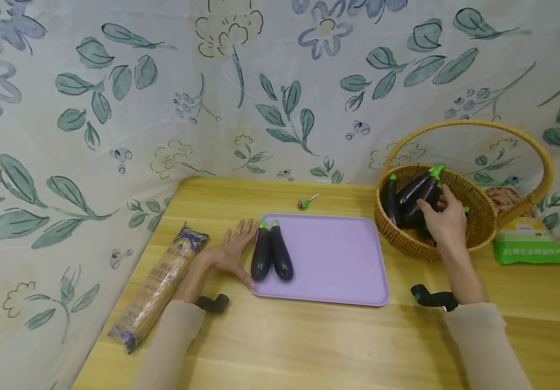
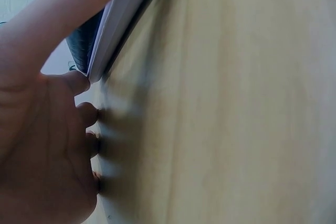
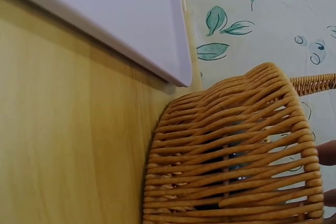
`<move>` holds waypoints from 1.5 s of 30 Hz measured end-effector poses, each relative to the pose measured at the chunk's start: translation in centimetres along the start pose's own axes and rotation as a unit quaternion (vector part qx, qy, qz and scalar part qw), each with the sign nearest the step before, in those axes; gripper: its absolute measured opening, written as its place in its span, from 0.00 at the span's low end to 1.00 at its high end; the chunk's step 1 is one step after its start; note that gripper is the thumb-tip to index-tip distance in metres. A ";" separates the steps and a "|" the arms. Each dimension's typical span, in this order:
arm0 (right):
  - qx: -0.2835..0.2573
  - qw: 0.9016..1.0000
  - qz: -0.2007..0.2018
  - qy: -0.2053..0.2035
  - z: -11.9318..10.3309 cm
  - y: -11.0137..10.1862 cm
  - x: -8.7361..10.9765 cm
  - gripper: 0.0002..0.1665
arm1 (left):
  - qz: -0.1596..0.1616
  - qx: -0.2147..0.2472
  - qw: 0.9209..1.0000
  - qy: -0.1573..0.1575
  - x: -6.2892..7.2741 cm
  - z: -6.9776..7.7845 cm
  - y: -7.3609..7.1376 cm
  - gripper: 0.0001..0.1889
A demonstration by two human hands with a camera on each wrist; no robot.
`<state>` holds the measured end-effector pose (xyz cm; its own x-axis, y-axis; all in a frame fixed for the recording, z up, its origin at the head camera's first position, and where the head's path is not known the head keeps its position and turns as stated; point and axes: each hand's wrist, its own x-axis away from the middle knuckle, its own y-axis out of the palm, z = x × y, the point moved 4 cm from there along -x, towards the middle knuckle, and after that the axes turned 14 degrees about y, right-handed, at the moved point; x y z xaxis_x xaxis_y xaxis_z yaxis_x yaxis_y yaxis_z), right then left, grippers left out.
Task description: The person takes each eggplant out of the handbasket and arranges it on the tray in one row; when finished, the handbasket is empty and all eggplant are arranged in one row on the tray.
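My left hand (image 1: 231,253) is spread at the left edge of the lilac tray (image 1: 333,260), its thumb by the near corner and fingers by the far one. Two dark eggplants with green stems lie side by side on the tray: a left eggplant (image 1: 261,254) and a right eggplant (image 1: 281,253). In the left wrist view the left palm (image 2: 42,150) shows beside the tray's edge. Inside the wicker basket (image 1: 409,241), my right hand (image 1: 448,219) grips an eggplant (image 1: 427,194) between thumb and fingers. The right wrist view mostly shows the basket's side, with only fingertips at the edge.
More eggplants, such as one (image 1: 391,203) at the left, lie in the basket, under its tall handle (image 1: 470,123). A lollipop (image 1: 304,203) lies behind the tray. A pack of noodles (image 1: 155,292) lies left; a green bag (image 1: 528,244) sits right of the basket.
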<state>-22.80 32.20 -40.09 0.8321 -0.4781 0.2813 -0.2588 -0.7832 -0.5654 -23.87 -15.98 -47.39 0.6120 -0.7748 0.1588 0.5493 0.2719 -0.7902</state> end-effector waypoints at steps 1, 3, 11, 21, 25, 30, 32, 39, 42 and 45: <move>0.001 1.000 0.002 0.002 0.1 0.1 -0.1 0.47 | 0.000 0.000 1.000 0.000 0.0 -0.1 0.0 0.84; -0.003 1.000 0.003 0.006 0.3 0.2 -0.5 0.47 | 0.000 -0.002 1.000 0.002 0.0 -0.2 0.0 0.84; -0.005 1.000 0.012 0.007 0.6 0.4 -1.8 0.46 | 0.002 0.000 1.000 0.005 0.0 0.0 0.0 0.84; 0.014 0.999 0.033 0.000 0.8 1.1 -2.9 0.45 | 0.002 0.003 1.000 0.004 -0.1 -0.2 0.1 0.84; 0.027 0.999 0.038 -0.011 0.6 1.4 -3.3 0.45 | 0.004 0.006 1.000 0.003 -0.1 -0.2 0.1 0.85; 0.042 0.998 0.034 -0.034 0.2 1.9 -3.7 0.44 | 0.002 0.006 1.000 -0.003 0.0 -0.1 0.0 0.85; 0.047 0.997 0.035 -0.046 0.0 2.1 -3.8 0.44 | 0.000 0.005 1.000 -0.004 0.0 -0.1 0.0 0.85; 0.059 0.996 0.033 -0.059 -0.3 2.5 -3.9 0.45 | 0.002 0.007 1.000 -0.001 0.1 -0.2 0.0 0.85; 0.061 0.996 0.031 -0.062 -0.3 2.6 -3.9 0.46 | 0.003 0.009 1.000 0.000 0.1 -0.3 0.1 0.85; 0.060 0.995 0.039 -0.069 -0.3 2.6 -4.0 0.45 | 0.003 0.010 1.000 0.001 0.0 -0.4 0.1 0.85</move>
<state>-26.94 31.91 -42.44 0.8735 -0.4693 0.1293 -0.2705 -0.6888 -0.6726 -23.98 -16.20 -47.72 0.6149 -0.7737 0.1526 0.5559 0.2881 -0.7797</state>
